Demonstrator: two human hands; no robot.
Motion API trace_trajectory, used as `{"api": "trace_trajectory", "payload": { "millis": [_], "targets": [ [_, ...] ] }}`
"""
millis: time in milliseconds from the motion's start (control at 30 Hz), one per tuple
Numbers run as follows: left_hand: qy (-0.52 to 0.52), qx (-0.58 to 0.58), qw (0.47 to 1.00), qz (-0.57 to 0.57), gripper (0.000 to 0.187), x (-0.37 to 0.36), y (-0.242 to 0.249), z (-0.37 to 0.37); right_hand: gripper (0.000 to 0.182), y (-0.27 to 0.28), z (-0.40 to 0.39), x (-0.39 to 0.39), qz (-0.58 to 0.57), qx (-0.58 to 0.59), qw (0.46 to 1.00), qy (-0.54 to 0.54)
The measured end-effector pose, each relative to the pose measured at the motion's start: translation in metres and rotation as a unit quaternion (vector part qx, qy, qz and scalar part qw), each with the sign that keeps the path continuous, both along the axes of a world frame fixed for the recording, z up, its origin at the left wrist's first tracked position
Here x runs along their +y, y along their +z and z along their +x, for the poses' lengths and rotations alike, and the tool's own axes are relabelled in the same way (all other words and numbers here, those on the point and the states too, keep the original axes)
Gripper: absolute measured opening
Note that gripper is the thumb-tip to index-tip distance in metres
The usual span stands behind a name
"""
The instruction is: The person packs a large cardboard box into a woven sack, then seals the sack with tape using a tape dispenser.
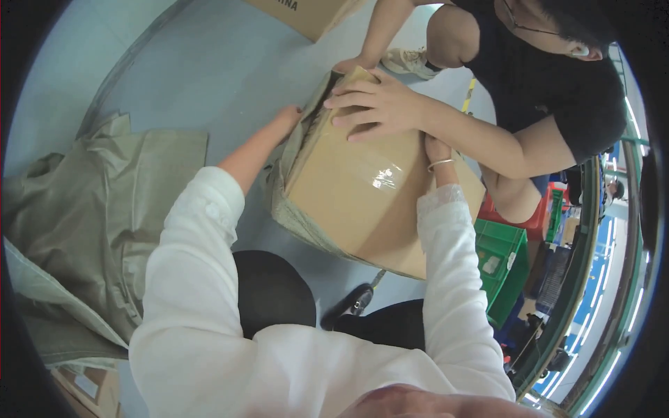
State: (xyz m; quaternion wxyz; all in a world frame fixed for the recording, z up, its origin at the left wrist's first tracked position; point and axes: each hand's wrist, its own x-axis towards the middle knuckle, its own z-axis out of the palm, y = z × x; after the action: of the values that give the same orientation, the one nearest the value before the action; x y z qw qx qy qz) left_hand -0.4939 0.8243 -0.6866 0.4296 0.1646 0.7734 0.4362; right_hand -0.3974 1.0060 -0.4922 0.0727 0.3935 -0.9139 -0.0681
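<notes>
A large cardboard box [355,188] with shiny clear tape stands tilted between me and a co-worker. A grey-green woven sack [306,226] wraps its left and lower sides. My left hand [286,122] is at the sack's upper left edge, with its fingers mostly hidden. Against the box's right side rests my right hand [437,149], a bracelet at its wrist; its fingers are out of sight. The co-worker's hand [380,108] lies spread across the top of the box, and their other hand [355,65] is at the far corner.
The co-worker [557,90] squats at the upper right. Crumpled grey-green sacking [90,223] lies on the left of the floor [230,70]. Another carton [306,14] stands at the top, one more [90,390] at lower left. Green [498,258] and red [536,223] crates sit at right.
</notes>
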Motion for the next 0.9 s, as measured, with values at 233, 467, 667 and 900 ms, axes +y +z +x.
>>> {"api": "trace_trajectory", "payload": {
  "millis": [233,467,667,900],
  "targets": [
    [0.073,0.097,0.99,0.077,0.023,-0.017,0.045,0.008,0.041,0.018,-0.015,-0.028,-0.028,-0.083,0.989,0.115],
    [0.082,-0.065,0.979,0.177,0.055,-0.041,0.126,0.002,0.048,0.008,-0.008,-0.028,0.302,0.256,0.894,0.208],
    [-0.194,0.139,0.962,0.135,0.035,-0.057,0.211,0.041,0.041,-0.12,0.103,0.032,-0.39,-0.15,0.709,-0.569],
    [-0.264,-0.013,0.925,0.273,0.036,-0.091,0.24,0.09,0.04,-0.02,0.18,-0.006,-0.27,-0.082,0.866,-0.413]
  ]
}}
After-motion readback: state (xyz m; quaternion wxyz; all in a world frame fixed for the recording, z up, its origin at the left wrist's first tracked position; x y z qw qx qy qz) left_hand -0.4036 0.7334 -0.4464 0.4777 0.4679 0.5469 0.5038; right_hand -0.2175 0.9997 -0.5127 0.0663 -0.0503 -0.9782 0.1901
